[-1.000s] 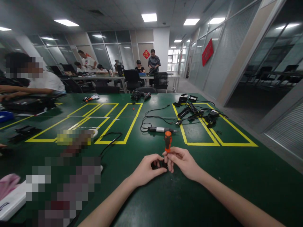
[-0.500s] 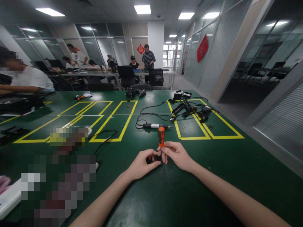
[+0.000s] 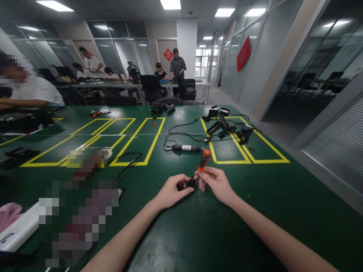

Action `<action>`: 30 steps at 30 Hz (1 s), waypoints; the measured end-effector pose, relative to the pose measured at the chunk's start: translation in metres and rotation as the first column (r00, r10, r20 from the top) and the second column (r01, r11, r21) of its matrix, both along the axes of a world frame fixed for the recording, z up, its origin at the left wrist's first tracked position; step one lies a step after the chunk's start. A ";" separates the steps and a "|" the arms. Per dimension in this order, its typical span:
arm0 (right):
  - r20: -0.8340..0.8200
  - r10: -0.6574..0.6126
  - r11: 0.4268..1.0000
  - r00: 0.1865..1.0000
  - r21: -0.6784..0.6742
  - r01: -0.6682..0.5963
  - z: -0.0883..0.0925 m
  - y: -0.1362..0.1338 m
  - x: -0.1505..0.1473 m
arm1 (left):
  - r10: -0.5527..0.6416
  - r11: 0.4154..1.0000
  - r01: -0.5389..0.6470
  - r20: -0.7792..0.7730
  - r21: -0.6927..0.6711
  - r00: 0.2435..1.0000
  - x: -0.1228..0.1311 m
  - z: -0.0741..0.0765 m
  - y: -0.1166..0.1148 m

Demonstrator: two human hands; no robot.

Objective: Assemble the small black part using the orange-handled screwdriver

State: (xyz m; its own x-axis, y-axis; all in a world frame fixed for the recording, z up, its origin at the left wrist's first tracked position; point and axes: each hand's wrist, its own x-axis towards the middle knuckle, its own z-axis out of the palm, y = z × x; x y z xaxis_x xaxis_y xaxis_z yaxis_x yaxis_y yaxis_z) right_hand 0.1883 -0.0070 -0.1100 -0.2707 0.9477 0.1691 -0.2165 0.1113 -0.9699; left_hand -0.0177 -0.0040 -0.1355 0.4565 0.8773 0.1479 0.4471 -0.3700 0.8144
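Between the thumb and fingers of my left hand [image 3: 175, 190] is a small black part [image 3: 192, 182], low over the green table. Its exact kind is too small to make out. My right hand [image 3: 217, 182], just to the right, grips a screwdriver [image 3: 204, 160] with an orange and dark grey handle. The handle points up and leans right; the shaft is mostly hidden by my fingers. Behind the hands lies a black and silver electric screwdriver [image 3: 186, 148] with its cord. A few tiny dark bits [image 3: 190, 158] rest on the table near it.
Black parts and cables [image 3: 227, 126] are heaped at the right inside yellow tape outlines [image 3: 270, 163]. A corded power tool [image 3: 163, 108] lies at the far edge. Blurred-out items and a white power strip [image 3: 24, 223] are on the left. A person [image 3: 34, 90] sits at the far left.
My right hand has shifted slightly right and the screwdriver has gone from upright to leaning right, away from the black part, which now shows more. The left hand keeps its hold.
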 end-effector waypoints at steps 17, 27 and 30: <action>-0.096 -0.152 0.988 0.984 0.009 0.154 -0.009 -0.009 -0.014 | -0.012 0.999 0.014 0.052 -0.038 0.999 0.001 -0.003 0.000; -0.051 -0.191 0.981 0.980 0.020 0.192 -0.011 -0.018 -0.017 | 0.002 1.000 -0.001 0.035 -0.021 0.999 0.002 -0.003 0.000; -0.058 -0.184 0.982 0.981 0.028 0.185 -0.014 -0.018 -0.017 | 0.007 1.000 -0.006 0.047 -0.027 0.999 0.002 -0.003 -0.001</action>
State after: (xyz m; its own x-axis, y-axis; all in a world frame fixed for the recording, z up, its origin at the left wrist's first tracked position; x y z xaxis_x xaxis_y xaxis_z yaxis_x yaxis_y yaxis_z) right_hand 0.1709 -0.0251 -0.1240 -0.0811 0.9741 0.2111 -0.2425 0.1861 -0.9521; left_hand -0.0153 -0.0046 -0.1382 0.4440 0.8842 0.1453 0.4105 -0.3449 0.8441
